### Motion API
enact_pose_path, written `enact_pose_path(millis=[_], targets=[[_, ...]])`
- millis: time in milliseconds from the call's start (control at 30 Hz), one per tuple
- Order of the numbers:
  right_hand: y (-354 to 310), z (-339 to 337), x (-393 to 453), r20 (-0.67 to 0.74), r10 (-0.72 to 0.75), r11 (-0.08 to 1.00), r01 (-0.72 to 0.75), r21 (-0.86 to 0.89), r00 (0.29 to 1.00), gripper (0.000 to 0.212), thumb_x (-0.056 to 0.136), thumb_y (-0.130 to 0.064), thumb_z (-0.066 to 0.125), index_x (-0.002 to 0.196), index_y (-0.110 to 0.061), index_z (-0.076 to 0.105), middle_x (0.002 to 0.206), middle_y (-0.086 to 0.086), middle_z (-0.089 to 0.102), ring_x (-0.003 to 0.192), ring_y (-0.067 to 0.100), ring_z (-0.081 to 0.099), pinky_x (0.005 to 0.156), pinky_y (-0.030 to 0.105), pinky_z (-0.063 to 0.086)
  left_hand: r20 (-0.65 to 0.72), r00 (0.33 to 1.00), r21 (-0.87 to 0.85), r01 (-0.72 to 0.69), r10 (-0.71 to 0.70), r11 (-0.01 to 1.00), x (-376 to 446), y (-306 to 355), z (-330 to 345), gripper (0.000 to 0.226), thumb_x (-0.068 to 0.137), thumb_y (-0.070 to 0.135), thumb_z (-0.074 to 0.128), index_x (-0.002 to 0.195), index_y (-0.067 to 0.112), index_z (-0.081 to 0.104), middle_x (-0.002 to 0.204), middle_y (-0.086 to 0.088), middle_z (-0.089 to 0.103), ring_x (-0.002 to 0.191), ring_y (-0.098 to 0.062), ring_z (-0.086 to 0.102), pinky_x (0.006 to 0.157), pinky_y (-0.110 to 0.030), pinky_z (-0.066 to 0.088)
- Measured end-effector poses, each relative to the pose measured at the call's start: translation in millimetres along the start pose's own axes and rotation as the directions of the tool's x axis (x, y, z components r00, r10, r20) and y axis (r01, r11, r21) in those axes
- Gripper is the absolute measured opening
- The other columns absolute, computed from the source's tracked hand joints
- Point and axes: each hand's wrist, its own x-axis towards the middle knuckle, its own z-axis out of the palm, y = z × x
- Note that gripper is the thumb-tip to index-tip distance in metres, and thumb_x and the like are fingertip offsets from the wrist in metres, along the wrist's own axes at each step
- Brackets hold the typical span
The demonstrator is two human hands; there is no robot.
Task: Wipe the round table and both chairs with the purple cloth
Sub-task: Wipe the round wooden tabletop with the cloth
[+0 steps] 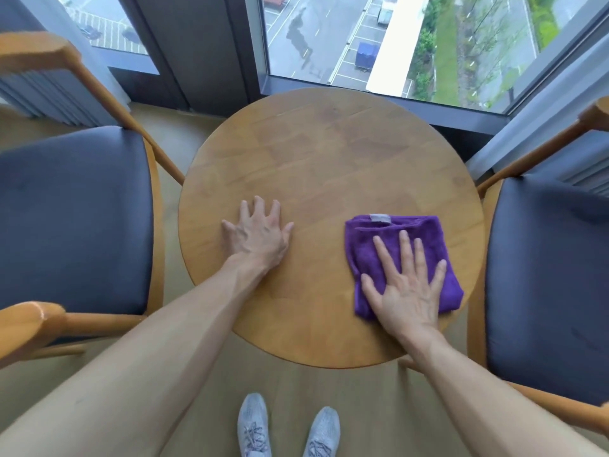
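Two hands lie flat on the round desk (329, 150): the right hand (407, 291), fingers straight and apart, presses the folded purple cloth (369, 255) near the right edge; the left hand (257, 237) braces, fingers spread. Desk-wiping is under way; next, sweep across, then both chairs

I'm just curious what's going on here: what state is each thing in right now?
Purple cloth: folded, flat on the table's right side.
Right hand: open, pressing on the cloth.
Left hand: open, flat on bare wood.
Round table: bare otherwise.
Left chair: unoccupied.
Right chair: unoccupied.
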Motion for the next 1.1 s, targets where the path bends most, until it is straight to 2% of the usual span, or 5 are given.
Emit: enact_pose_path(millis=[200, 500, 700, 867, 1100], targets=[[51.1, -6.7, 23.4, 0.051, 0.193, 0.980, -0.195, 0.049, 0.980, 0.076, 0.086, -0.077, 0.012, 0.154, -0.046, 0.001, 0.166, -0.003, -0.008, 0.152, 0.024, -0.009, 0.120, 0.059, -0.003, 0.035, 0.999, 0.034, -0.009, 0.008, 0.999, -9.5, -3.5, 12.8, 0.072, 0.101, 0.060, 0.025, 0.159, 0.030, -0.006, 0.168, -0.003, -0.011, 0.154, -0.030, -0.009, 0.120, -0.063, 0.007], [-107.8, -12.3, -3.2, 0.108, 0.140, 0.952, -0.163, 0.260, 0.984, 0.064, 0.100, -0.054, 0.029, 0.157, -0.037, 0.007, 0.166, 0.000, -0.008, 0.152, 0.028, -0.012, 0.120, 0.054, -0.005, 0.056, 0.998, -0.301, -0.003, 0.021, 0.954, -2.0, -16.0, -24.1, 0.049, 0.106, 0.044, 0.031, 0.154, 0.033, 0.032, 0.164, -0.002, 0.024, 0.150, -0.027, 0.022, 0.118, -0.057, 0.022], [-95.2, -54.4, 14.8, -0.076, 0.270, 0.711, -0.146, 0.687, 0.960, 0.041, 0.099, -0.014, 0.044, 0.139, -0.011, 0.050, 0.151, 0.013, 0.039, 0.138, 0.029, 0.036, 0.113, 0.038, 0.025, -0.222, 0.966, -0.233, -0.188, 0.136, 0.954, -48.0, 39.2, 9.5, 0.059, 0.100, 0.051, 0.039, 0.156, 0.031, 0.029, 0.167, -0.003, 0.017, 0.153, -0.022, 0.013, 0.123, -0.052, 0.007], [11.5, -62.8, 54.7, 0.092, 0.155, 0.907, -0.178, 0.382, 0.984, 0.046, 0.106, -0.029, 0.032, 0.150, -0.021, 0.037, 0.162, 0.004, 0.023, 0.148, 0.025, 0.021, 0.121, 0.043, 0.018, -0.109, 0.973, -0.061, -0.209, 0.202, 0.976, -93.6, 110.7, 52.3, 0.100, 0.085, 0.078, 0.030, 0.160, 0.018, 0.002, 0.167, -0.016, -0.007, 0.153, -0.035, -0.015, 0.114, -0.071, -0.007], [53.2, -31.5, 56.8, 0.222, 0.022, 0.983, -0.062, 0.174, 0.975, 0.053, 0.105, -0.039, 0.029, 0.156, -0.033, 0.017, 0.166, -0.005, 0.006, 0.153, 0.019, 0.005, 0.121, 0.053, 0.010, -0.136, 0.783, 0.041, -0.607, 0.606, 0.794, -157.0, 97.1, 77.2, 0.080, 0.081, 0.072, 0.045, 0.154, 0.045, 0.027, 0.168, -0.011, 0.005, 0.154, -0.034, -0.005, 0.112, -0.074, 0.009]])
